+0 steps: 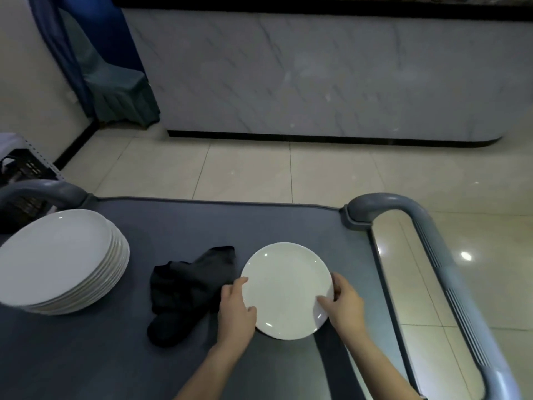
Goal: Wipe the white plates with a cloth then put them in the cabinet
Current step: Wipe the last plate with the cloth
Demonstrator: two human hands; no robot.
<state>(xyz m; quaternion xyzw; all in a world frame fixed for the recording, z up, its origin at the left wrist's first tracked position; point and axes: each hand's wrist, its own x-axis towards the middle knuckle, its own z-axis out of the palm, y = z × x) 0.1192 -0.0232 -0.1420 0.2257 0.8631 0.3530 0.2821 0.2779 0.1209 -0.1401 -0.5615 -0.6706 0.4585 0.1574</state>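
1. Our left hand [236, 308] grips the left rim of a single white plate [285, 287], thumb curled over the edge
2. Our right hand [346, 306] holds the right rim, thumb on the face
3. We cannot tell if the plate rests on the grey cart top [202, 223] or is lifted
4. Dark cloth [184, 293] lies crumpled just left of the plate
5. Stack of white plates [57, 261] at the cart's left edge, well apart

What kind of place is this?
Probably a restaurant or banquet hall: a plate stack sits on a grey cart, a long marble-look counter stands behind, and a cloth-covered chair is in the corner.
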